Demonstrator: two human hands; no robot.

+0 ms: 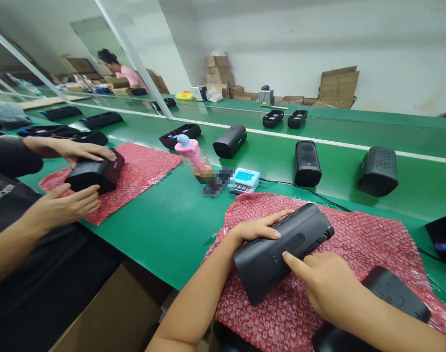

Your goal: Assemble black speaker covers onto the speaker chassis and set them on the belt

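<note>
A black speaker housing (281, 252) lies on its side on a red bubble-wrap sheet (362, 244) in front of me. My left hand (257, 229) rests over its far upper edge, fingers curled on it. My right hand (318, 281) is mostly closed, its index finger stretched out and pressing the housing's near face. A second black speaker part (394, 293) lies on the wrap just right of my right wrist.
To my left a co-worker's hands (67, 203) hold another black housing (96, 173) on a second red sheet (142, 171). The green bench (179, 225) carries a pink bottle (193, 154), a small blue-white meter (246, 180) and several black speakers (307, 164). Cardboard boxes (338, 88) stand by the wall.
</note>
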